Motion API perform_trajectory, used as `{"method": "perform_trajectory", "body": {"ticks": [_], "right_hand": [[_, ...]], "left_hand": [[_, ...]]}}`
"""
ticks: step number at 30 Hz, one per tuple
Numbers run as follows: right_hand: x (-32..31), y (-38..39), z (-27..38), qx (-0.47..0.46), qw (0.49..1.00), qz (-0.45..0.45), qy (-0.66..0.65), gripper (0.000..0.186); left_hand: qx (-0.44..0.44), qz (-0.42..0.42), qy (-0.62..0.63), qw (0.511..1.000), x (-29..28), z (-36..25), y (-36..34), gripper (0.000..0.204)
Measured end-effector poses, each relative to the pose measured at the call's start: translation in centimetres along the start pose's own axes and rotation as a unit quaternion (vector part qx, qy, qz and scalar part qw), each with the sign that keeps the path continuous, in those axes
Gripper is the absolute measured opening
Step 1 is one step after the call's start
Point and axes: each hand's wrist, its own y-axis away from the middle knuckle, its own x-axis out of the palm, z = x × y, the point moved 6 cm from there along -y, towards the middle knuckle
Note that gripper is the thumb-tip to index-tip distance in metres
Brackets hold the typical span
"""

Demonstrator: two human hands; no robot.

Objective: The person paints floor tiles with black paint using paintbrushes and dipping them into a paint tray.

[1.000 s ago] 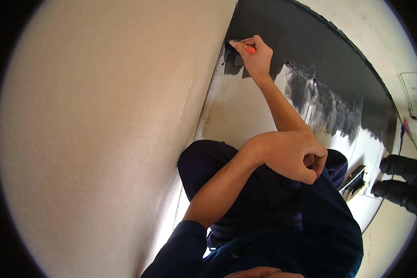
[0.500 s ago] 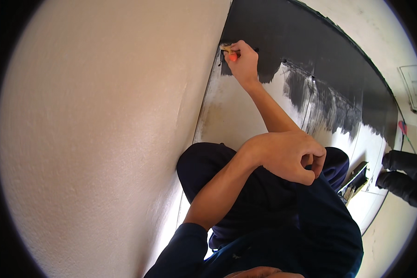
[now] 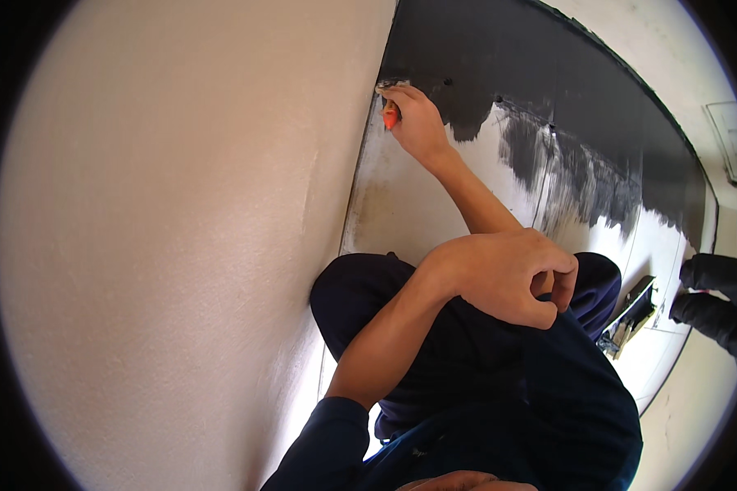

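Observation:
My right hand [image 3: 413, 121] is closed on a paintbrush [image 3: 391, 116] with an orange handle, its tip at the upper left edge of a pale tiled surface [image 3: 401, 204], beside the beige wall [image 3: 180, 229]. Dark grey paint [image 3: 508, 49] covers the upper part of that surface, with ragged, streaky lower edges. My left hand [image 3: 516, 282] lies across my right forearm, fingers loosely curled and apart, holding nothing. My bent knees in dark trousers are beneath my arms.
A narrow dark tray [image 3: 630, 307], seemingly with brushes in it, lies right of my knee. Farther right are what look like another person's dark-clad legs [image 3: 708, 315]. A pale panel [image 3: 725, 139] shows at the upper right rim.
My right hand has moved left and slightly down with the brush, toward the wall, and its orange handle has tilted downward. My left hand is almost unmoved.

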Motion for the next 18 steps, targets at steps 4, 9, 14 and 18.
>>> {"method": "perform_trajectory", "body": {"ticks": [4, 9, 14, 18], "right_hand": [[-0.3, 0.1, 0.4, 0.055, 0.994, 0.072, -0.065, 0.034], [-1.3, 1.9, 2.3, 0.061, 0.991, 0.096, -0.073, 0.032], [-2.3, 3.8, 3.4, 0.047, 0.989, 0.124, -0.066, 0.029], [-3.7, 3.8, 4.6, 0.021, 0.991, 0.101, -0.082, 0.025]], "left_hand": [[-0.007, 0.002, 0.005, 1.000, 0.0, 0.0, 0.0, 0.019], [-0.019, 0.001, 0.007, 1.000, 0.0, 0.0, 0.0, 0.020], [-0.011, 0.005, -0.021, 1.000, 0.0, -0.3, -0.2, 0.022], [-0.007, 0.002, -0.011, 1.000, 0.0, -0.2, -0.1, 0.022]]}}
